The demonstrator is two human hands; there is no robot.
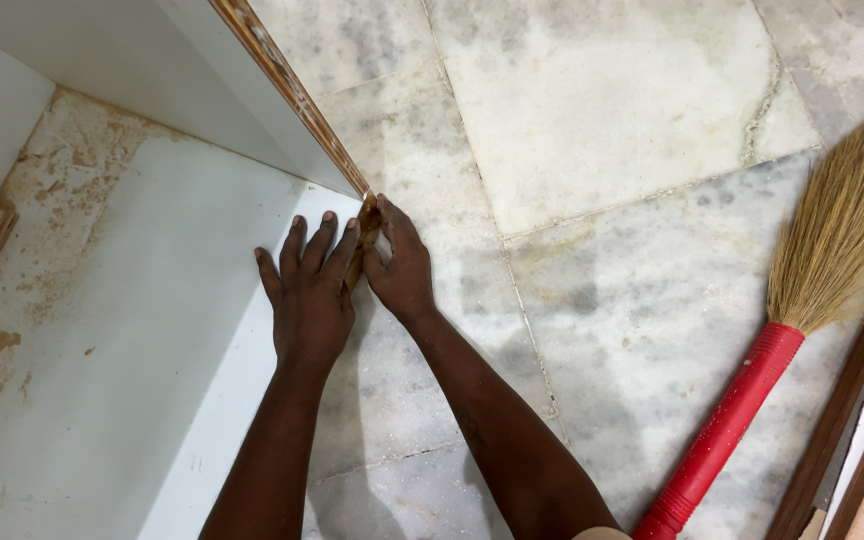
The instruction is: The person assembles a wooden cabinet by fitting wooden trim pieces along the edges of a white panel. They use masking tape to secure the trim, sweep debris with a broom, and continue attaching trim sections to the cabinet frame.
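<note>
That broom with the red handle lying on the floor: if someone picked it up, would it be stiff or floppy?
The broom would probably feel light: its head is thin dry straw. The splayed bristles likely bend, while the red handle looks rigid. Lying flat, it might roll slightly if nudged.

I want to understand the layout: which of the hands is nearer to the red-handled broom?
Right. The right hand rests on the marble floor, on the side toward the broom; the left hand lies flat on the white panel, farther away.

- The left hand [310,290] lies flat, fingers spread, on the white cabinet panel [152,330] at its corner.
- The right hand [399,262] presses the brown edge strip [364,232] from the floor side, thumb against it.
- A broom [792,300] with a red handle lies well apart on the marble floor [602,130].
- Wooden strips [842,420] rest beside the broom.
</note>
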